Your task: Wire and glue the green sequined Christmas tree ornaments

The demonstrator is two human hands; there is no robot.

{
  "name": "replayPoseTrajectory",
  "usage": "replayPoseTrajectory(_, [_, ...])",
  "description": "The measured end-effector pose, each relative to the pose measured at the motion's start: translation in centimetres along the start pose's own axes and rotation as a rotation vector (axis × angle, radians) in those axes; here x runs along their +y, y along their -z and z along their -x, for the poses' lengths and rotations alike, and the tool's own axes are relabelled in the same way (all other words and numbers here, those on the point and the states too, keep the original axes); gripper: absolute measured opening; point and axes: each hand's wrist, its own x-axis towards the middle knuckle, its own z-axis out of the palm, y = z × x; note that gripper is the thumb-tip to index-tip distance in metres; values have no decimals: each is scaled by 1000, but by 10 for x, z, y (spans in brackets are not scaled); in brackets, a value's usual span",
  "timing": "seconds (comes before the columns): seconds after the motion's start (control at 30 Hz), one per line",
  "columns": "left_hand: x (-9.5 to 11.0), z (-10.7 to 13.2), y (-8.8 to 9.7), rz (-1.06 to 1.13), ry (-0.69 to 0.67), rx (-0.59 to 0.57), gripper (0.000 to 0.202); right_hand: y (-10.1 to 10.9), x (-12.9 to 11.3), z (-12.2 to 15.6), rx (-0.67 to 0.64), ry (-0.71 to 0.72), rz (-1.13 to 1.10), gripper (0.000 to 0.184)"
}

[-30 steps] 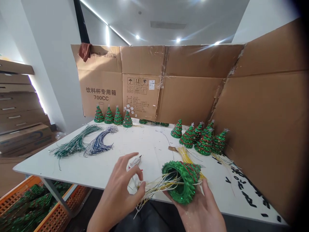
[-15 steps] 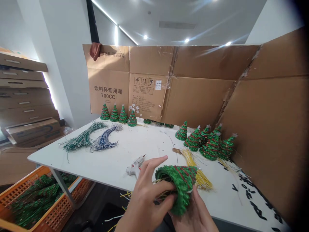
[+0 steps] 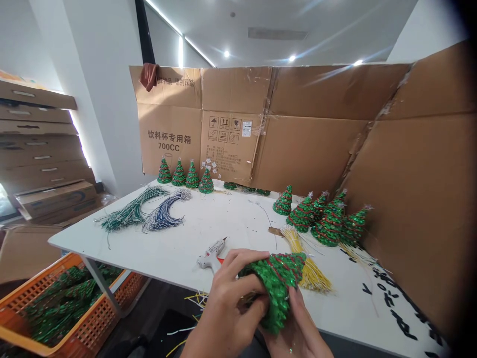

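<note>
Our left hand (image 3: 227,298) curls its fingers tightly over a green sequinned cone tree (image 3: 274,286), while our right hand (image 3: 296,330) cups the tree from below, partly closed, so we hold it between them just off the table's near edge. Cardboard sheets (image 3: 309,149) stand along the far and right sides of the white table (image 3: 122,248). An orange crate (image 3: 70,318) of green pieces sits below its left corner. Smaller cone trees (image 3: 330,226) stand at the right, and more (image 3: 192,176) at the back. Green wires (image 3: 130,214), blue wires (image 3: 164,216) and yellow wires (image 3: 311,273) lie on the table. A glue gun (image 3: 210,256) rests just beside our left hand.
</note>
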Motion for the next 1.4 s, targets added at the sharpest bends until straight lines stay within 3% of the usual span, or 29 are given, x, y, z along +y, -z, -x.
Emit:
replayPoseTrajectory(0.17, [0, -1, 4, -17, -8, -10, 27, 1, 0, 1, -59, -29, -6, 57])
replayPoseTrajectory(0.33, [0, 1, 6, -29, 29, -39, 25, 0, 1, 0, -71, -38, 5, 56])
replayPoseTrajectory(0.63, [3, 1, -1, 103, 100, 87, 33, -16, 1, 11, -59, 18, -1, 62])
replayPoseTrajectory(0.93, [4, 2, 5, 55, 98, 8, 31, -20, 1, 12, -75, 30, 3, 60])
replayPoseTrajectory(1.2, [0, 1, 10, 31, 46, -43, 34, -13, 4, 6, -84, -23, 0, 43])
replayPoseTrajectory(1.4, [-2, 3, 9, 51, 64, -8, 28, -26, 2, 14, -135, -24, 3, 52])
